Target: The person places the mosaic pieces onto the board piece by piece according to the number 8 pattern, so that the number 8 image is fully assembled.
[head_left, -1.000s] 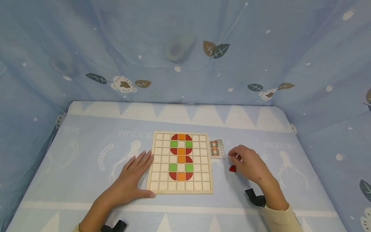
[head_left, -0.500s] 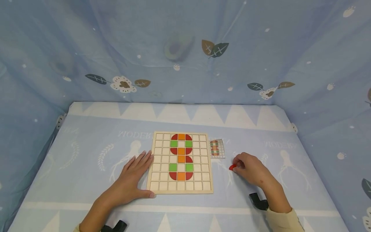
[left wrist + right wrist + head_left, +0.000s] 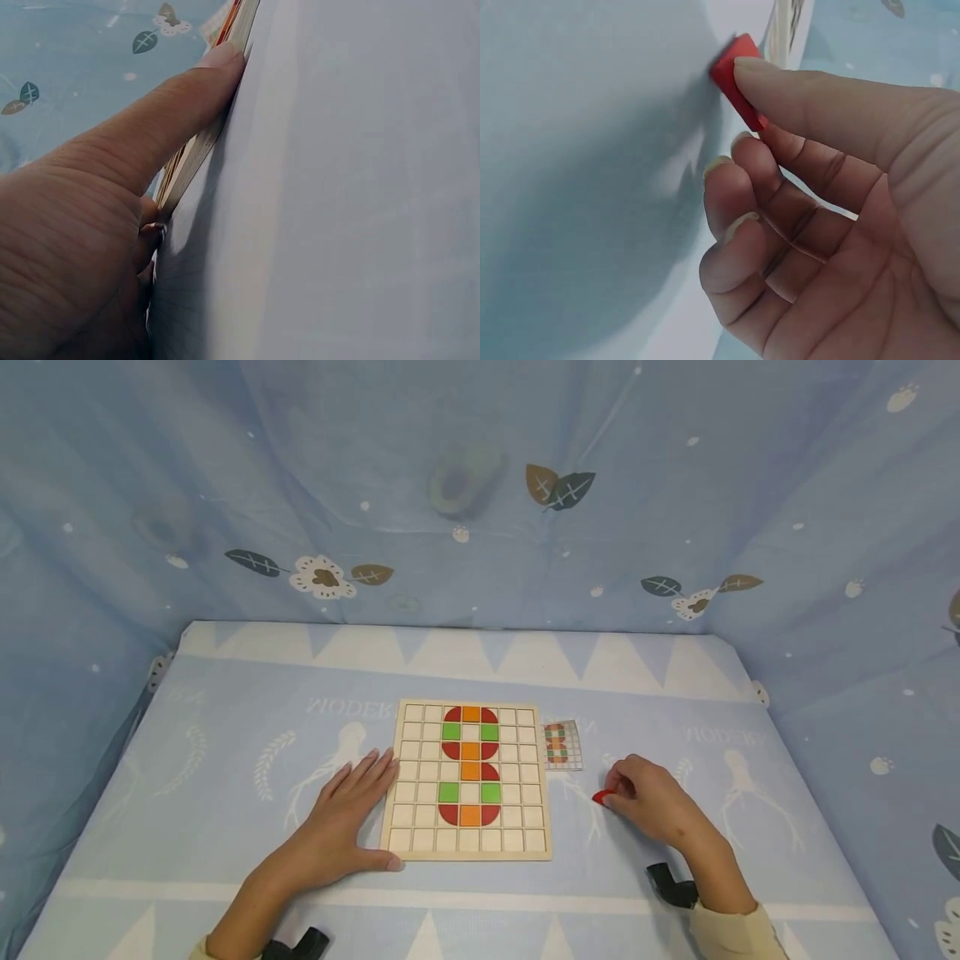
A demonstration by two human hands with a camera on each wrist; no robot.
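Observation:
A wooden grid board (image 3: 522, 817) lies on the table with red, orange and green pieces set in its middle columns. My left hand (image 3: 341, 827) rests along the board's left side, fingers fairly straight. Its thumb (image 3: 169, 101) lies at the near left corner, against the board's edge. Right of the board, my right hand (image 3: 652, 802) pinches a small red quarter-circle piece (image 3: 600, 796) at the table surface. In the right wrist view the thumb presses on this red piece (image 3: 739, 71), while the other fingers curl below.
A small printed pattern card (image 3: 566, 746) touches the board's right edge. Black wrist mounts (image 3: 671, 887) sit at both wrists. A pale blue patterned cloth (image 3: 255, 743) covers the table, and blue curtains (image 3: 480, 552) hang behind and at the sides.
One second ago the red piece lay on the cloth below my right fingertips. The right hand has moved down slightly and now pinches it. My left hand and the board stay put.

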